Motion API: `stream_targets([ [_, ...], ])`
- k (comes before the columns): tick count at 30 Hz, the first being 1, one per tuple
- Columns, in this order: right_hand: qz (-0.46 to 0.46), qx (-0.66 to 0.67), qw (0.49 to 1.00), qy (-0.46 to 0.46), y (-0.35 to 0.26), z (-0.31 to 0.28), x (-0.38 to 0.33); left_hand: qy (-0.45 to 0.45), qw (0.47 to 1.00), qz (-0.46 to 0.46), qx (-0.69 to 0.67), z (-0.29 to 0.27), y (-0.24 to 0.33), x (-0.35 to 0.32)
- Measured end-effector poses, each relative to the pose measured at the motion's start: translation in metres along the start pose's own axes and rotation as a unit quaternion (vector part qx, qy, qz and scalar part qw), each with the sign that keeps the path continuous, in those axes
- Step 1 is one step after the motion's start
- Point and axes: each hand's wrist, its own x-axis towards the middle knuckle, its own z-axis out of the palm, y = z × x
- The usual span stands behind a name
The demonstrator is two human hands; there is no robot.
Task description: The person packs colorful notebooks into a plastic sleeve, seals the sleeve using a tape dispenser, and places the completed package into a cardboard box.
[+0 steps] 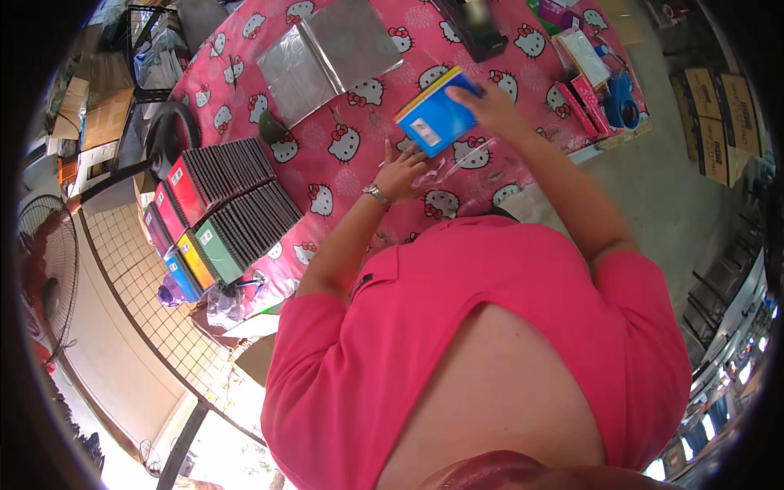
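My right hand (pixel 490 110) grips a small stack of notebooks (pixel 437 122) by its right side, tilted above the table. The top cover is blue with a white label, and a yellow edge shows along its far side. Below the stack's near left corner, my left hand (pixel 400 175) has its fingers stretched out, thumb apart. Its fingertips are close to that corner; whether they touch it I cannot tell. Crumpled clear plastic (pixel 445 170) lies just under the notebooks. Clear plastic sleeves (pixel 327 65) lie flat at the far side of the table.
Rows of spiral notebooks (pixel 224 208) in several colours stand at the table's left. A black holder (pixel 474 28) is at the back. Pink cases (pixel 584 106) and a blue ring-shaped tool (pixel 622 102) sit by the right edge. Cardboard boxes (pixel 719 122) stand beyond; a fan (pixel 49 269) is far left.
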Motion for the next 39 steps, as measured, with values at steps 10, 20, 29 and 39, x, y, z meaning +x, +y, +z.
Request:
stream_targets([
  [10,0.106,0.020,0.994,-0.005,0.074,0.098,0.023,0.153,0.974,-0.067,0.155,0.056,0.045,-0.038],
  [20,0.093,-0.042,0.995,-0.001,0.057,0.112,0.009,0.175,0.969,-0.174,0.024,0.072,0.073,-0.048],
  [29,0.006,-0.161,0.975,0.155,0.055,0.116,-0.002,0.203,0.937,-0.245,-0.143,0.041,0.061,-0.055],
  [39,-0.374,-0.520,0.745,-0.185,-0.003,0.063,0.002,0.326,0.793,-0.337,-0.389,-0.008,0.010,-0.056],
])
